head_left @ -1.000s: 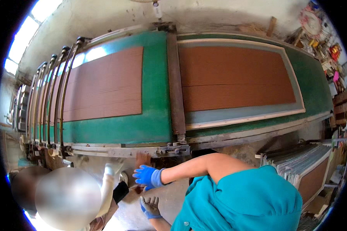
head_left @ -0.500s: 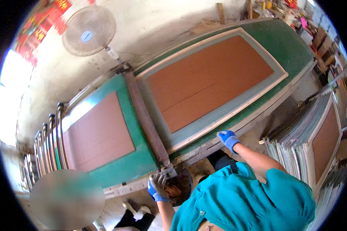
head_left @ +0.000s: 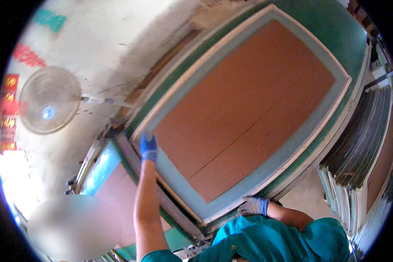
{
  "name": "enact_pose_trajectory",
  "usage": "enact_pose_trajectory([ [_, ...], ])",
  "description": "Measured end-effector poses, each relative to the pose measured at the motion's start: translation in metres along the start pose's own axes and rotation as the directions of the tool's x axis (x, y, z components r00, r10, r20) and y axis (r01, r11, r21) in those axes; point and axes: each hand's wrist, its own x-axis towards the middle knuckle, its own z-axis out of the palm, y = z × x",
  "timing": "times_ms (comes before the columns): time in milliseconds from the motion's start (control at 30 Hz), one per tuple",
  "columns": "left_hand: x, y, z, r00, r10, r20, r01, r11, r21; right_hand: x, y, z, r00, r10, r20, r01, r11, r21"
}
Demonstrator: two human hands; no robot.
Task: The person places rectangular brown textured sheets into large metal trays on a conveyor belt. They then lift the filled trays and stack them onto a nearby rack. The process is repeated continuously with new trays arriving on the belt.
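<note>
Left grip (head_left: 148,147) has gone from the near end of the crossbar (head_left: 175,209) to the frame's (head_left: 346,82) far left corner; right grip (head_left: 252,206) now sits at its near side. Can't tell if either's closed. Frame lies on green bench (head_left: 336,19) around brown ribbed panel (head_left: 249,109), beside the crossbar.

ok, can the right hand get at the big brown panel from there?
Probably yes: the right hand is by the frame's near rim, and nothing visible blocks it from the big brown panel.
</note>
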Motion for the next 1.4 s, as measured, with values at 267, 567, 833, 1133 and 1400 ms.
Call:
enact_pose_trajectory([
  [267, 0.157, -0.071, 0.065, 0.919, -0.310, 0.243, 0.197, 0.896, 0.398, -0.032, -0.003, 0.055, 0.844, -0.381, -0.377, 0.256, 0.904, -0.341],
  [567, 0.218, -0.052, 0.122, 0.976, -0.139, 0.166, 0.142, 0.990, -0.007, -0.121, -0.058, 0.042, 0.233, -0.957, -0.175, -0.250, 0.115, -0.961],
  [833, 0.128, 0.113, 0.156, 0.854, -0.018, 0.521, 0.103, 0.986, -0.134, -0.292, -0.086, -0.030, 0.073, -0.748, -0.660, 0.992, 0.123, -0.030],
  [1133, -0.174, 0.243, -0.032, 0.440, -0.092, 0.893, 0.640, 0.730, -0.240, -0.418, 0.060, -0.114, -0.188, -0.711, -0.678, 0.956, 0.025, -0.292],
  [1400, -0.364, 0.206, -0.098, 0.640, 0.017, 0.768, 0.551, 0.686, -0.474, -0.410, 0.196, -0.176, -0.374, -0.704, -0.604, 0.814, 0.062, -0.577],
])
